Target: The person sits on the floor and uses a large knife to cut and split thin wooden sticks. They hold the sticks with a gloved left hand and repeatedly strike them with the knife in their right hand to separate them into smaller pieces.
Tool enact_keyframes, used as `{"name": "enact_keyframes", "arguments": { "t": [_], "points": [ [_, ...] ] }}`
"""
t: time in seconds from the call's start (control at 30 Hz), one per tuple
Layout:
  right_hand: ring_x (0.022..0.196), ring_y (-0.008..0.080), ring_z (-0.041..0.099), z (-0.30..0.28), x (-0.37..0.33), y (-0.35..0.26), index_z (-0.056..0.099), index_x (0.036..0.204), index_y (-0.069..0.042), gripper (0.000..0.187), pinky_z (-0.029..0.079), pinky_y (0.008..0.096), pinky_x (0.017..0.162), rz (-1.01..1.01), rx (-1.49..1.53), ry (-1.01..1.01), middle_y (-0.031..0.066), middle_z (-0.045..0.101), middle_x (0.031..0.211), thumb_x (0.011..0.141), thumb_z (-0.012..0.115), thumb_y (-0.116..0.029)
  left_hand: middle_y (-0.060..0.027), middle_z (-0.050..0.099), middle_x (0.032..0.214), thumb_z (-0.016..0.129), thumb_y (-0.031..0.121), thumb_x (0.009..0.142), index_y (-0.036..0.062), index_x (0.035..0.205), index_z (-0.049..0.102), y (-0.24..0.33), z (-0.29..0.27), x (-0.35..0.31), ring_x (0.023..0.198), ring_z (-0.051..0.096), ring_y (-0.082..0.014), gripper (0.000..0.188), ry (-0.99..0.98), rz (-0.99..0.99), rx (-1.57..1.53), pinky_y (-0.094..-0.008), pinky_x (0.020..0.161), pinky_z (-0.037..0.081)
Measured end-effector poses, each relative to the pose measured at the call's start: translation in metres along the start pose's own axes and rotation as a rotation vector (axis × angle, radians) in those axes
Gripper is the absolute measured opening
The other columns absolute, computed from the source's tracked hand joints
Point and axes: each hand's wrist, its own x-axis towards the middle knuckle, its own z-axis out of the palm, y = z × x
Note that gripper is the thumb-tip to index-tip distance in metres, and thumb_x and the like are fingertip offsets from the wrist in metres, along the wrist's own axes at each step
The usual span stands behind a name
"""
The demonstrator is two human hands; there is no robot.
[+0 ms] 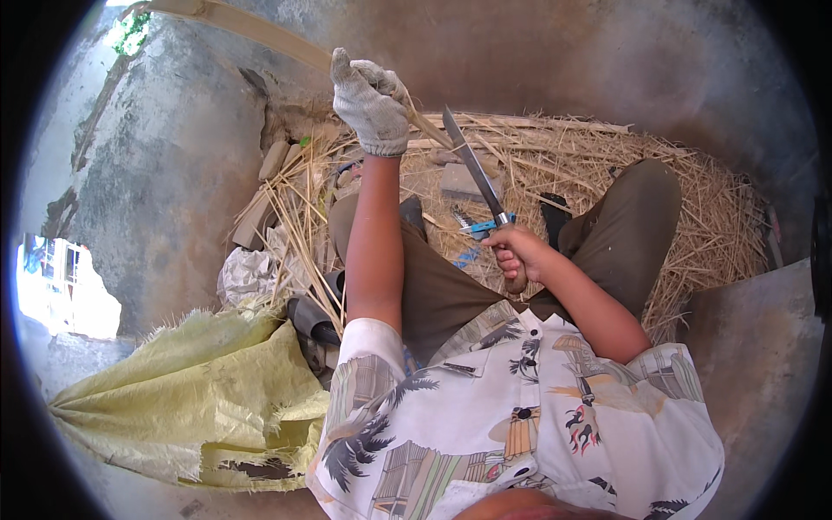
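Gripping bamboo strip (pixel 260 35), gloved left hand (pixel 371 102) raised | right hand (pixel 518 253) clenching knife (pixel 475 169) upright

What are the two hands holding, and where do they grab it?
The gloved left hand grips a long bamboo strip partway along it. The bare right hand holds a knife by its handle.

I count one knife (pixel 475 167), one bamboo strip (pixel 260 33), one work glove (pixel 371 104), one torn yellow sack (pixel 191 407), and two bricks (pixel 464 180).
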Motion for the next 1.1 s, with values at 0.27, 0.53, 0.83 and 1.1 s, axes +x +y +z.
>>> {"name": "enact_keyframes", "arguments": {
  "t": [0.27,0.53,0.83,1.1],
  "points": [
    [0.035,0.0063,0.034,-0.014,-0.004,0.0,0.045,0.065,-0.016,0.029,0.032,0.0276,0.036,0.093,0.331,-0.401,-0.0049,0.04,0.048,0.091,0.058,-0.015,0.0026,0.027,0.053,0.05,0.059,0.1,0.0142,0.064,0.039,-0.004,0.009,-0.003,0.038,0.028,-0.0116,0.059,-0.044,-0.027,-0.013,-0.0296,0.033,0.026],
    [0.034,0.0073,0.034,-0.014,-0.005,0.002,0.046,0.065,-0.016,0.024,0.034,0.0283,0.037,0.147,0.468,-0.524,-0.0049,0.04,0.047,0.088,0.051,-0.012,0.0009,0.036,0.054,0.053,0.056,0.101,0.0116,0.072,0.047,-0.003,-0.002,0.0,0.042,0.04,-0.0114,0.052,-0.125,-0.067,-0.067,-0.0275,0.039,0.036],
    [0.034,0.0074,0.033,-0.012,-0.007,0.006,0.044,0.062,-0.016,0.026,0.033,0.0284,0.037,0.199,0.438,-0.475,-0.0052,0.04,0.047,0.087,0.052,-0.015,-0.0003,0.033,0.05,0.054,0.06,0.098,0.0121,0.069,0.048,0.024,-0.003,0.004,0.04,0.037,-0.0146,0.057,0.038,0.071,-0.009,-0.0302,0.038,0.034],
    [0.034,0.0073,0.032,-0.007,-0.007,0.008,0.042,0.062,-0.017,0.026,0.032,0.0286,0.036,0.2,0.429,-0.507,-0.0055,0.039,0.048,0.086,0.052,-0.017,0.0012,0.029,0.05,0.054,0.062,0.097,0.0149,0.065,0.042,0.031,-0.001,0.002,0.037,0.031,-0.0139,0.059,0.023,0.056,-0.001,-0.0314,0.033,0.028]
  ]
}}
